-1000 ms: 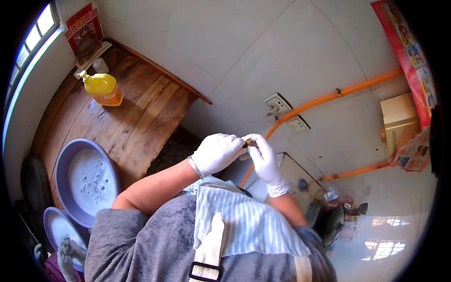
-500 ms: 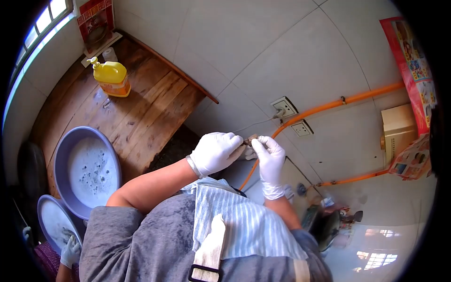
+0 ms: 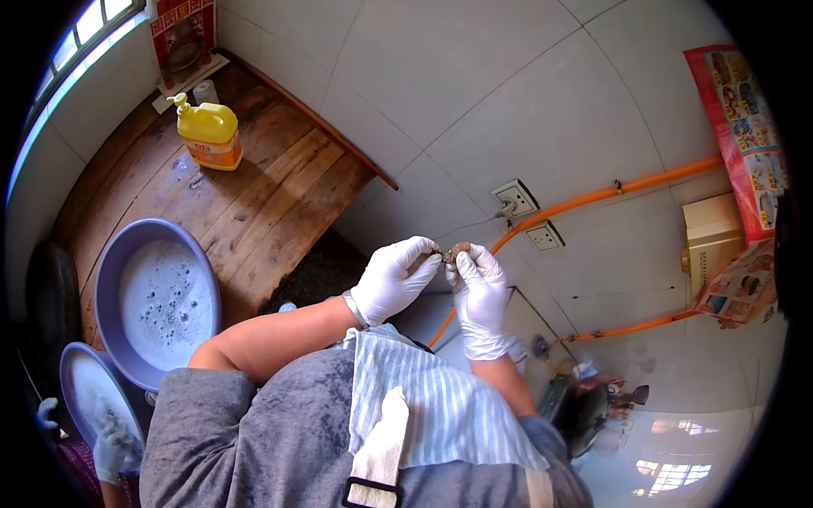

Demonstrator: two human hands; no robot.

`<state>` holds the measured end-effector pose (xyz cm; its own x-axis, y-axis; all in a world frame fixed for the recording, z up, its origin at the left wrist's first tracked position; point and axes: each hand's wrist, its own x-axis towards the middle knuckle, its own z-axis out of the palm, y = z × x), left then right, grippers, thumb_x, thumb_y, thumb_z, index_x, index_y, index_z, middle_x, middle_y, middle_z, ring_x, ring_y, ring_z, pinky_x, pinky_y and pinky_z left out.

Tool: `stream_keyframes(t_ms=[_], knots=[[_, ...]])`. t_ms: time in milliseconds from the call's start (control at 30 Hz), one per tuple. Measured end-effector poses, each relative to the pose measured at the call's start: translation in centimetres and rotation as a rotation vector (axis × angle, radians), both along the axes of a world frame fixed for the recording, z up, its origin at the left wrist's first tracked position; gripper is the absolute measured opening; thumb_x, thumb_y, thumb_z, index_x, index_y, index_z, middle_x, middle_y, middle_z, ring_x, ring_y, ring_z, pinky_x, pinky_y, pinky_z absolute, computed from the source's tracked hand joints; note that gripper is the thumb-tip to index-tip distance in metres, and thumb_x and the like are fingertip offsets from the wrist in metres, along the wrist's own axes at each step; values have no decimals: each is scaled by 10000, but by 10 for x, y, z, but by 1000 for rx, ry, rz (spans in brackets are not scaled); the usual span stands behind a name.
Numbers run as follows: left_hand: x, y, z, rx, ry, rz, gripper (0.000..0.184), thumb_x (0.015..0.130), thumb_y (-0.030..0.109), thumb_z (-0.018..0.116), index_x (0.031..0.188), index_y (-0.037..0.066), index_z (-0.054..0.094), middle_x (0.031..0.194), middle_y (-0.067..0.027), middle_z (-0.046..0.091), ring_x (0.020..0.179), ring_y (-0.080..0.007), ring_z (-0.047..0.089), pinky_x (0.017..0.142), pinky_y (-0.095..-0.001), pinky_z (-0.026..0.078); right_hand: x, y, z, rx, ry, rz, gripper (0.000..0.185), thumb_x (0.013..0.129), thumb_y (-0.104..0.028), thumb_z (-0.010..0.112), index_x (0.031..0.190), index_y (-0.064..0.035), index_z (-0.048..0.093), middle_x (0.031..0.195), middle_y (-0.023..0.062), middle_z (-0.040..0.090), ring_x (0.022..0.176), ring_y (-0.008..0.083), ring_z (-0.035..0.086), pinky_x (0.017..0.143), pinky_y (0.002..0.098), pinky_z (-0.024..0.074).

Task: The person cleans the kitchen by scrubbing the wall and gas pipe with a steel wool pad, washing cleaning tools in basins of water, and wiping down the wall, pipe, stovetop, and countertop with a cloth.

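The left hand, in a thin white glove, had its thumb and fingers closed on the dark end of a small, rough brown lump. The right hand, gloved alike, pinched the lump's paler end between thumb and fingers. The lump was held up between the two hands, beyond the near corner of a brown wooden plank table; whether it was one piece or two could not be told.

Toward the table's far corner stood a yellow plastic pump bottle with an orange label, a small white cylinder just behind it. A round lilac plastic basin of sudsy water overlapped the table's lower left in view. Near its rim was a second, smaller lilac basin, where another person's gloved hand reached into the suds; its grip could not be told. Behind the hands, an orange pipe ran along the pale tiled wall, past a white socket.
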<state>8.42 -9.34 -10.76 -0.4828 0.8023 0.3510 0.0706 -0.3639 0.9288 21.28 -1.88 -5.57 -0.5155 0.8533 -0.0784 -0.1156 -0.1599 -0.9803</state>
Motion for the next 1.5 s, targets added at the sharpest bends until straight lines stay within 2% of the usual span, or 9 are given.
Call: stream_keyframes(t_ms=[300,367,667,833,1033,1167,1233,1267,1500], knots=[[-14,4,5,-84,-296,-258,172,910,55,662,1056,-11,599,796,-40,658,655,-86,610,601,-218,499,1,26,-4,-422,170,43,126,972,-95,529,948,-6,616,801,82,621,670,180,567,590,286,465],[-21,1,15,-185,-562,-389,227,898,68,676,1094,-8,589,812,-41,658,651,-81,609,577,-208,479,4,32,-13,-709,221,41,149,962,-137,535,929,-9,604,778,99,615,639,201,556,540,309,447],[-26,14,13,-240,-560,-443,252,919,87,645,1144,-13,590,823,-43,657,643,-79,606,555,-207,464,9,39,-25,-894,364,119,179,968,-152,515,992,8,590,761,106,613,613,198,557,523,314,450],[-17,21,22,-307,-472,-455,182,945,108,617,1086,-7,625,754,-30,630,576,-69,547,508,-212,429,10,22,-24,-567,202,13,182,981,-200,546,987,-35,622,750,50,624,619,113,579,531,231,467],[0,35,18,-331,-496,-462,26,931,53,600,906,54,608,713,-32,638,574,-94,581,513,-210,435,38,27,-37,-566,270,-20,151,969,-221,594,998,-78,635,796,53,665,631,118,626,546,221,496],[16,54,5,-342,-421,-511,25,945,57,584,947,65,608,779,-43,665,634,-126,628,564,-234,488,59,13,-35,-57,-149,-308,231,931,-159,653,1131,-45,639,951,51,692,759,106,655,653,231,527],[34,62,12,-382,-349,-597,68,941,35,580,1000,29,614,810,-52,668,673,-123,634,606,-236,501,70,13,-50,254,-53,-376,283,915,-125,669,1172,-15,626,1016,63,696,883,125,663,766,236,534],[44,66,11,-368,-300,-647,95,942,18,567,1028,13,609,836,-55,669,702,-126,645,633,-239,511,78,13,-57,238,-46,-408,299,892,-98,687,1167,6,632,1063,73,697,978,140,652,853,257,518],[118,93,17,-309,-110,-830,203,937,-30,541,1133,-42,593,973,-72,663,849,-136,657,755,-261,545,150,19,-51,240,-125,-607,244,904,-36,662,1144,6,646,1081,35,666,986,96,616,892,242,501]])
